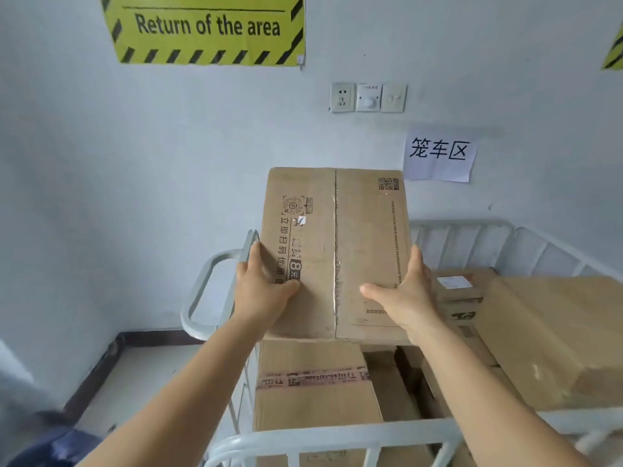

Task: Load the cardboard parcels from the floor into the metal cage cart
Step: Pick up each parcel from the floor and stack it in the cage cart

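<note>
A brown cardboard parcel with a taped middle seam and printed QR codes is held up over the white metal cage cart. My left hand grips its left edge, thumb on the top face. My right hand grips its right edge, thumb lying across the top. Below it inside the cart sits a parcel with reddish printed tape, and a large plain parcel fills the cart's right side.
The cart's curved push handle sticks out to the left. A white wall stands close behind, with a yellow sign, sockets and a paper label. Pale floor lies at lower left.
</note>
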Action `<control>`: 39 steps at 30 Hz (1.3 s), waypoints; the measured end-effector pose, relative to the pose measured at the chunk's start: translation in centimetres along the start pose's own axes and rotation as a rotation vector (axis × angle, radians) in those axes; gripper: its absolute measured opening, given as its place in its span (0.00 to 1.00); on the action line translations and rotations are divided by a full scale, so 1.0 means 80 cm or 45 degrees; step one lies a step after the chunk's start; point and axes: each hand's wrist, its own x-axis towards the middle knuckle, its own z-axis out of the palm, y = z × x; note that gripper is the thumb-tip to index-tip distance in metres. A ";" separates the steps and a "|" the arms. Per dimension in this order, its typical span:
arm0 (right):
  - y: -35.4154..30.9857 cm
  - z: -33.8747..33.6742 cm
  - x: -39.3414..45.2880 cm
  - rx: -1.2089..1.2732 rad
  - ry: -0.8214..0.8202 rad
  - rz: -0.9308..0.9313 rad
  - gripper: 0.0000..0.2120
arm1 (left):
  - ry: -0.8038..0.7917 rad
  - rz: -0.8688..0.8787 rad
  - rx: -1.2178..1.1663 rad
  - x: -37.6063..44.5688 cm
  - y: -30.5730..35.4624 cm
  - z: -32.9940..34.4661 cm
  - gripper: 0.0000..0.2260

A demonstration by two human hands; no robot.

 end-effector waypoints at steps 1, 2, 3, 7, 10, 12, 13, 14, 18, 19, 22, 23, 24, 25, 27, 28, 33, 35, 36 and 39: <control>0.003 0.004 0.020 -0.004 -0.027 0.002 0.56 | 0.002 -0.023 0.006 0.016 -0.001 0.010 0.41; 0.006 0.008 0.040 -0.013 -0.054 0.000 0.56 | 0.008 -0.040 0.011 0.031 -0.003 0.020 0.41; 0.009 0.012 0.060 -0.029 -0.077 -0.002 0.56 | 0.016 -0.056 0.016 0.046 -0.005 0.029 0.41; 0.024 0.039 0.125 -0.047 -0.165 0.007 0.56 | 0.029 -0.133 0.055 0.095 -0.024 0.059 0.40; 0.039 0.065 0.163 -0.003 -0.237 0.032 0.55 | 0.036 -0.186 0.088 0.129 -0.042 0.076 0.42; 0.050 0.084 0.187 -0.022 -0.269 0.068 0.56 | 0.038 -0.211 0.119 0.151 -0.054 0.085 0.42; 0.055 0.095 0.199 -0.030 -0.281 0.089 0.56 | 0.036 -0.222 0.123 0.163 -0.062 0.089 0.42; 0.060 0.104 0.209 -0.038 -0.292 0.110 0.56 | 0.030 -0.230 0.125 0.175 -0.069 0.093 0.41; 0.081 0.143 0.253 -0.067 -0.329 0.192 0.57 | -0.015 -0.279 0.135 0.228 -0.103 0.115 0.42; 0.086 0.153 0.264 -0.071 -0.338 0.210 0.57 | -0.028 -0.293 0.139 0.242 -0.113 0.121 0.42; 0.101 0.190 0.299 -0.094 -0.375 0.275 0.55 | -0.068 -0.342 0.168 0.286 -0.147 0.134 0.42; 0.106 0.204 0.310 -0.110 -0.384 0.301 0.55 | -0.079 -0.367 0.174 0.299 -0.161 0.138 0.42; 0.111 0.219 0.320 -0.134 -0.388 0.321 0.56 | -0.090 -0.391 0.182 0.312 -0.174 0.142 0.43; 0.117 0.233 0.331 -0.152 -0.388 0.330 0.55 | -0.104 -0.413 0.192 0.325 -0.187 0.146 0.43; 0.134 0.263 0.352 -0.179 -0.405 0.359 0.55 | -0.138 -0.456 0.217 0.348 -0.214 0.155 0.44; 0.141 0.275 0.361 -0.183 -0.427 0.401 0.56 | -0.155 -0.479 0.227 0.358 -0.226 0.159 0.45; 0.181 0.328 0.396 -0.205 -0.511 0.532 0.56 | -0.213 -0.602 0.254 0.398 -0.289 0.187 0.46; 0.196 0.345 0.408 -0.226 -0.525 0.573 0.56 | -0.232 -0.642 0.243 0.408 -0.311 0.198 0.46; 0.203 0.353 0.413 -0.228 -0.530 0.593 0.56 | -0.242 -0.657 0.242 0.413 -0.321 0.203 0.46; 0.225 0.372 0.424 -0.224 -0.548 0.640 0.57 | -0.258 -0.686 0.256 0.424 -0.346 0.216 0.46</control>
